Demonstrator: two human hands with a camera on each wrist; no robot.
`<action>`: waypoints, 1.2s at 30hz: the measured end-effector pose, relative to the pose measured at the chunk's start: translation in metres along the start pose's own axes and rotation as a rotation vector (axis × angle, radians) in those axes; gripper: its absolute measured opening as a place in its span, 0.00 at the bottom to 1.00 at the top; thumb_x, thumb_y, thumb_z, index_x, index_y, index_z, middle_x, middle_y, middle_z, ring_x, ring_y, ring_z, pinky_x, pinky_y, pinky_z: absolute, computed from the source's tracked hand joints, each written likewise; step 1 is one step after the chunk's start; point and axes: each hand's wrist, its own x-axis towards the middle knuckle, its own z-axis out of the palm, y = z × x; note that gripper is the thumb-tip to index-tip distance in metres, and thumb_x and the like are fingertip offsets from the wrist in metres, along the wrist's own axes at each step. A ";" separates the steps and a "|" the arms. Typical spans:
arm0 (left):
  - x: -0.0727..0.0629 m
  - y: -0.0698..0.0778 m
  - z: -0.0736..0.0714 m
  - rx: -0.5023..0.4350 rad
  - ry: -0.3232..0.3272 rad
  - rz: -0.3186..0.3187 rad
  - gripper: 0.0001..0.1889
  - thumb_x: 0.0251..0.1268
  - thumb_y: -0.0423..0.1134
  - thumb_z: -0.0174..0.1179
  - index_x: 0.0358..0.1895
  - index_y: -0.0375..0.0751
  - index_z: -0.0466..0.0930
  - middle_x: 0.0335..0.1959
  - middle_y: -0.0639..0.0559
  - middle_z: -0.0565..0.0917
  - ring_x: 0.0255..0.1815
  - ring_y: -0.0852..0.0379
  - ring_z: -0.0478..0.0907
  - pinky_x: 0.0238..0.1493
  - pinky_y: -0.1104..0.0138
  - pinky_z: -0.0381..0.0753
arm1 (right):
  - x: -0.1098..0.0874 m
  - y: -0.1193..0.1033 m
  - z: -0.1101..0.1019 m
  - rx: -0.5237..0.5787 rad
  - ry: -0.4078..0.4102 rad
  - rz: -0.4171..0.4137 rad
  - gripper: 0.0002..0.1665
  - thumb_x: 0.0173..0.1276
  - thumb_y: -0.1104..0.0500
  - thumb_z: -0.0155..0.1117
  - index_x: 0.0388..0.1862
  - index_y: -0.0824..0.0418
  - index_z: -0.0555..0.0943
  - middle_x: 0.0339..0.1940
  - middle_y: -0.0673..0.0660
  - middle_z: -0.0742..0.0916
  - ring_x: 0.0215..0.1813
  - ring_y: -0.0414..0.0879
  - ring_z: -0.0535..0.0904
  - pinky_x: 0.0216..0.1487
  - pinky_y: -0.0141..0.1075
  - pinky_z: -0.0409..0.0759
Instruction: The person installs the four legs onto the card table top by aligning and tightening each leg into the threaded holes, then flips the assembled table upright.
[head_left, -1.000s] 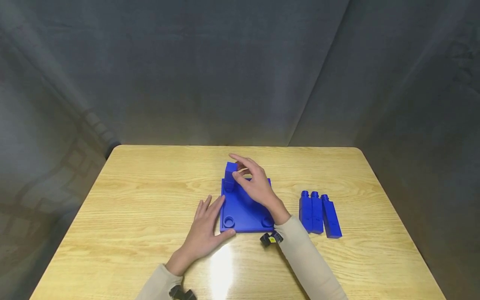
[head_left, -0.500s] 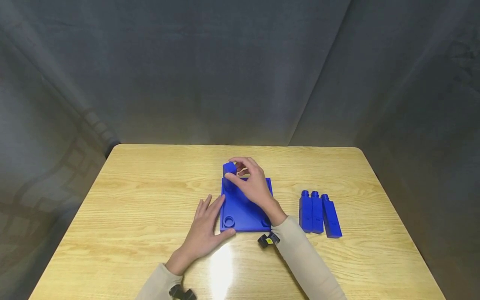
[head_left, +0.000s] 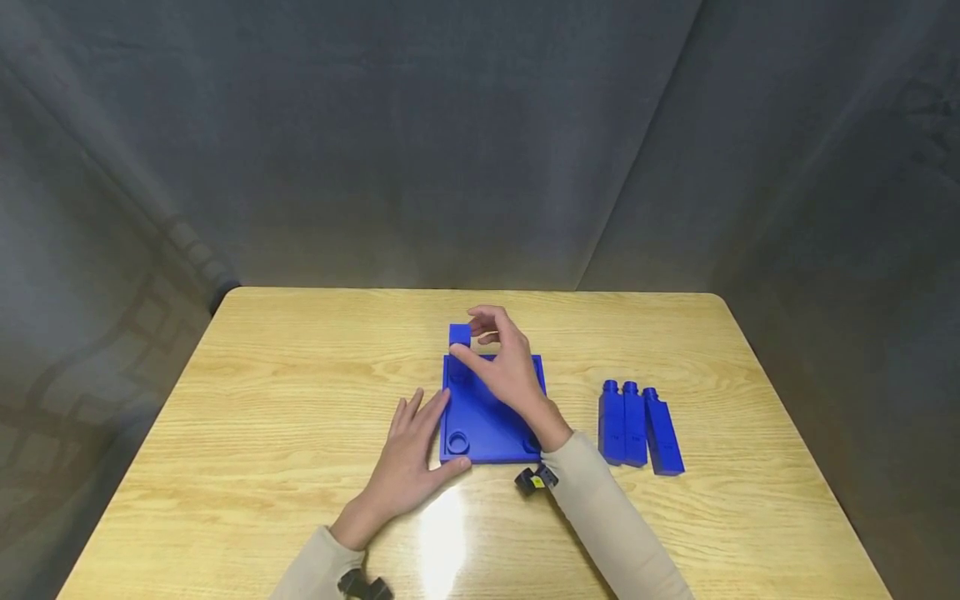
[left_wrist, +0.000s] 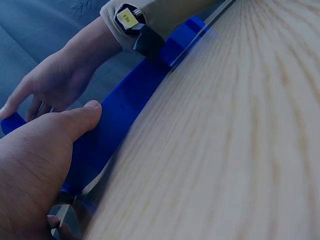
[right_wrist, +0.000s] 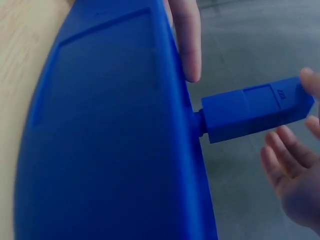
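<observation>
A grey cloth backdrop (head_left: 480, 142) hangs behind a pale wooden bench (head_left: 262, 400); near its middle lies a square blue plate (head_left: 480, 417) with round sockets at its corners; to the right of it, apart, three blue blocks (head_left: 637, 425) lie side by side, long axes running near to far, pegs at the far ends.

The left hand (head_left: 408, 462) rests flat on the bench, fingers straight and relaxed, its thumb and fingertips against the plate's left and near edges; it grasps nothing.

The right hand (head_left: 506, 367) reaches across the plate; its thumb and forefinger pinch the top of a fourth blue block (head_left: 460, 336), so that grip is clenched on the block.

This block stands at the plate's far left corner, upright; its long axis is vertical, peg end down at the corner socket. In the right wrist view the block (right_wrist: 255, 107) stands out square from the plate (right_wrist: 110, 130) with part of the peg showing, so it seems not fully seated, though that is a judgement.

The block looks like stiff moulded plastic, light, smooth and perhaps a little slippery, not fragile; the flat opposite faces near its top are the natural place to hold it, as the fingers (right_wrist: 287, 160) do.

A small black wrist camera (head_left: 536, 479) sits at the right sleeve.
</observation>
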 end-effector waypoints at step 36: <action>0.000 -0.001 0.001 0.009 0.002 0.003 0.55 0.68 0.64 0.72 0.91 0.46 0.56 0.89 0.43 0.65 0.92 0.30 0.48 0.89 0.32 0.40 | -0.001 0.001 -0.002 -0.026 -0.072 0.007 0.21 0.79 0.56 0.75 0.65 0.60 0.82 0.57 0.59 0.87 0.55 0.56 0.85 0.64 0.61 0.86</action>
